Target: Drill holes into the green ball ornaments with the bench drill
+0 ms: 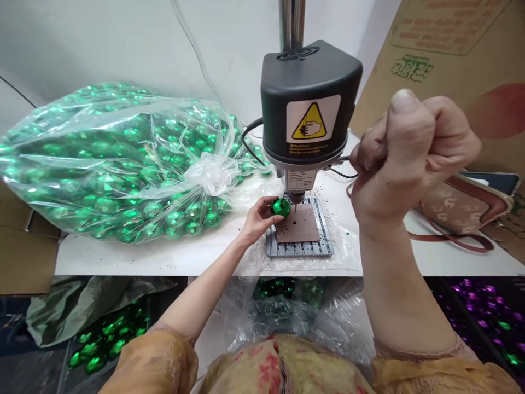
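Observation:
Pinched between the fingers and thumb of my left hand (261, 218) is a shiny green faceted ball (281, 207). The ball is just left of the thin bit (296, 207) under a black bench drill press (309, 104). Below the bit, a brown square board (305, 232) with a small dark hole lies on the slotted metal base (301, 251). My right hand (410, 148) is closed in a fist at the drill's right side, around the feed handle (343, 158); most of the handle is hidden by the fingers.
A large clear bag of green balls (123, 164) lies left on the white table (164, 262). Dark shavings are scattered about the base. A patterned purse (459, 205) and cardboard box (443, 65) stand right. Below the table are green balls (106, 334) and purple balls (484, 303).

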A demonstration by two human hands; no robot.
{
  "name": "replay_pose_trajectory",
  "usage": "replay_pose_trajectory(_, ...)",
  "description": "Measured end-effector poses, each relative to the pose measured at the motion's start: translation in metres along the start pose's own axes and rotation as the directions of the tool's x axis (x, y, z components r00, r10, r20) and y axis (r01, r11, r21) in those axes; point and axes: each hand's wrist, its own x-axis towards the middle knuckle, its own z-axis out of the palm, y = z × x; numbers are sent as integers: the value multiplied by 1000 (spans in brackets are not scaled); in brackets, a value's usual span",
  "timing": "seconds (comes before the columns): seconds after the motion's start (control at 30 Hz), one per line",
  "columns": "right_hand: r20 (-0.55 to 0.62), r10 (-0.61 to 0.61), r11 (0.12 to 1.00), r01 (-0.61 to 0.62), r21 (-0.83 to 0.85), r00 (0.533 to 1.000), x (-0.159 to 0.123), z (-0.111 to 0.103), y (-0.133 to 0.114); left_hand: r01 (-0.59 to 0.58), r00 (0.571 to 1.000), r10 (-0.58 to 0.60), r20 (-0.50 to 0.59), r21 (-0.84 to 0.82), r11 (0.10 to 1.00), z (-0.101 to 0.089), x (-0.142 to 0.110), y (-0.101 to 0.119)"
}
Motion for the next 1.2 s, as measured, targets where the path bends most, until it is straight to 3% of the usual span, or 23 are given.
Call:
replay_pose_trajectory(0.17, -5, -28, 1000, 28, -7, 1000, 1, -1, 4, -88, 995, 84, 47, 96, 991, 7, -2, 0)
replay_pose_trajectory(0.47, 14, -15, 1000, 14, 18, 1000, 0, -2, 2, -82, 996, 77, 44, 121, 989, 13, -7, 1)
replay_pose_trajectory(0.67, 24, -8, 999, 9, -46, 1000, -1, -2, 0, -143, 989, 135, 55, 194, 970, 18, -10, -1)
replay_pose_trajectory(0.87, 9, -43, 999, 42, 21, 999, 1, -3, 5, -106, 994, 106, 10, 189, 976, 25, -15, -6)
replay_pose_trajectory(1.2, 24, -18, 999, 19, -50, 1000, -2, -5, 2, -120, 993, 122, 1, 177, 977, 36, -22, -4)
